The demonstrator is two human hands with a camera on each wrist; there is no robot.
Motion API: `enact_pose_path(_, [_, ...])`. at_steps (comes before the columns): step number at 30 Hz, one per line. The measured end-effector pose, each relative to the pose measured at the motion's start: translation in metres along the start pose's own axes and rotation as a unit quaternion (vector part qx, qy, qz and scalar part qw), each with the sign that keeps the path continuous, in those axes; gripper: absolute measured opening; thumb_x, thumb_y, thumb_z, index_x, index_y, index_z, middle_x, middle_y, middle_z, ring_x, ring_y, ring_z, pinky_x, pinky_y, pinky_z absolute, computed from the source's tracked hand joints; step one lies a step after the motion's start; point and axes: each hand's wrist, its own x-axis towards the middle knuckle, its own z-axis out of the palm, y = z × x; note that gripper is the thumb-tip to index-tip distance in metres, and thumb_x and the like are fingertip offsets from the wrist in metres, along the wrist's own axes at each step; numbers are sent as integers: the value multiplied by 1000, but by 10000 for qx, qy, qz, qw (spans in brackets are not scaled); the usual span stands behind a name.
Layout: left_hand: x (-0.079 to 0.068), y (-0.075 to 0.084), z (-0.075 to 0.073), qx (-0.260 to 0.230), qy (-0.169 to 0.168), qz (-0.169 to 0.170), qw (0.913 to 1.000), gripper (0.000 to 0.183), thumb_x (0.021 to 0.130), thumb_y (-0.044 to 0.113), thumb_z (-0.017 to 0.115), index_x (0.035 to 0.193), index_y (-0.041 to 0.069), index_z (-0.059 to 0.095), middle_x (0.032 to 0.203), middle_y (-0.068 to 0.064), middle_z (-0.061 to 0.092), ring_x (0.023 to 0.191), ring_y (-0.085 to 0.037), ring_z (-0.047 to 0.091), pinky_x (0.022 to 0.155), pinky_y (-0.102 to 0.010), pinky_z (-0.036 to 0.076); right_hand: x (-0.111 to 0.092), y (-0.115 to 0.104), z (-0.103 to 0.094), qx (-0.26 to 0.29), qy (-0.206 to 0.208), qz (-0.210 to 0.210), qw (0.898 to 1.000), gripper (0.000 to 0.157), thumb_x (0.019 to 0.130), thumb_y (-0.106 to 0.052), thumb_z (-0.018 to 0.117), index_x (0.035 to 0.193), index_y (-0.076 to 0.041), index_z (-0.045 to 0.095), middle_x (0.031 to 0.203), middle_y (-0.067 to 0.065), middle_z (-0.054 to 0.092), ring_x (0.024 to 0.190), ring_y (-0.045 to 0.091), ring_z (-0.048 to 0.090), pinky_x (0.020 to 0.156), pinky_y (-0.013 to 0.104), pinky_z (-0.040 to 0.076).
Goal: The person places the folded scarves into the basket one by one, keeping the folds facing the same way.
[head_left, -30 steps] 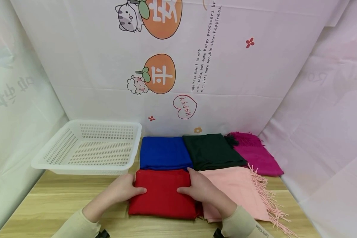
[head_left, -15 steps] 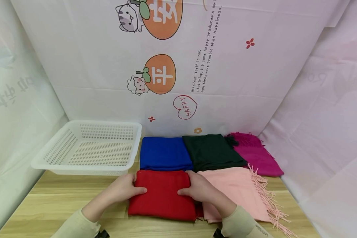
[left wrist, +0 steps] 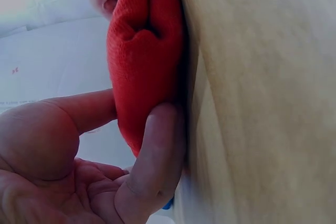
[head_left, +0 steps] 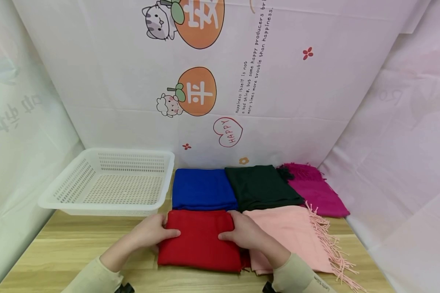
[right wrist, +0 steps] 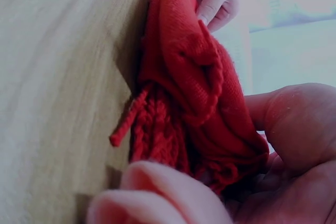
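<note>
A folded red scarf [head_left: 201, 242] lies on the wooden table in front of me, its tassels showing at the right end in the right wrist view. My left hand [head_left: 155, 231] grips the scarf's left side, thumb on top and fingers at the lower edge by the table, as the left wrist view shows. On the opposite side my right hand [head_left: 245, 230] holds it with the thumb on top; its fingers are partly hidden. Beside that hand is a folded pink scarf [head_left: 286, 228] with long tassels.
A white slotted plastic basket [head_left: 165, 183] stands at the back left. Behind the red scarf lie a folded blue cloth [head_left: 203, 187], a dark green scarf [head_left: 262, 185] and a magenta scarf [head_left: 317, 193]. White printed sheets [head_left: 278, 89] wall the table in.
The red scarf's far right corner has come slightly nearer, along with the right hand's fingertips. Both hands keep their hold; the other things stay where they were.
</note>
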Motion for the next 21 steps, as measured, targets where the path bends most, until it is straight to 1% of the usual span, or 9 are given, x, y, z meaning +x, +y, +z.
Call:
enact_pose_path(4, [1,-3,-2,-470,-201,-169,9986,35,96,26,88,91,2,62,77,-10,72,62,-24,74,53,-41,63,1,1,1,33,13,-31,10000,85,93,-35,93,158,3,53,140,15,69,122,33,68,107,57,57])
enact_pose_path(7, [1,-4,-2,-651,-268,-205,9973,38,96,25,88,89,2,60,77,-12,72,62,-24,74,52,-41,64,1,2,2,63,-1,-46,10000,85,94,-35,92,158,3,53,142,15,68,124,33,67,108,58,57])
enact_pose_path(13, [1,-4,-2,-679,-368,-126,9969,37,97,24,86,86,3,59,74,-12,73,59,-24,74,50,-41,63,0,-1,1,173,-50,-52,9998,85,94,-34,92,159,3,52,144,16,67,127,35,66,110,59,56])
enact_pose_path(16, [1,-3,-2,-648,-359,-111,9972,35,98,24,86,88,2,60,75,-11,72,59,-23,73,50,-41,63,-1,-3,1,188,-53,-58,9998,86,94,-33,92,160,3,51,145,17,66,129,36,65,110,59,55])
enact_pose_path(21, [1,-2,-1,-777,-349,-94,9963,33,97,23,87,93,2,62,79,-12,72,62,-22,73,52,-40,63,-2,-3,0,195,-37,-74,9998,86,93,-33,93,159,3,52,144,17,66,128,36,65,110,59,55])
